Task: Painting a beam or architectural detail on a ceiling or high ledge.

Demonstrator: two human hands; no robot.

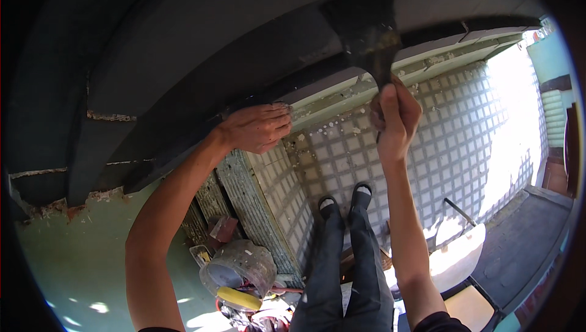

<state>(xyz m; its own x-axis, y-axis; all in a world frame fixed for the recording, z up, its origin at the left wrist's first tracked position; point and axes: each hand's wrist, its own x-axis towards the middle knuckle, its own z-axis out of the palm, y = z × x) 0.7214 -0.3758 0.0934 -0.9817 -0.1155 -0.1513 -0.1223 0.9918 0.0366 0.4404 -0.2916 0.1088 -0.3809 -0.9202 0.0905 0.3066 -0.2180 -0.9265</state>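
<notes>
My right hand (pixel 398 118) is closed round the handle of a wide putty knife (pixel 369 36). The knife's broad dark blade points up and overlaps the dark grey painted surface (pixel 262 32) in front of me; the picture is slightly blurred there. To the left, my left hand (pixel 259 127) is at the lower edge of that surface, fingers curled together. Something greyish shows by its fingertips, too little to name. Rough, chipped patches (pixel 110 116) run along breaks in the dark paint at the left.
Beneath me is a tiled floor (pixel 342 155) with scattered flakes. Weathered wooden boards (pixel 247 204) stand left of my legs, beside a stained bucket (pixel 250 262) and a yellow object (pixel 239 299). A white chair (pixel 458 259) is at the lower right, near a dark slab (pixel 519 243).
</notes>
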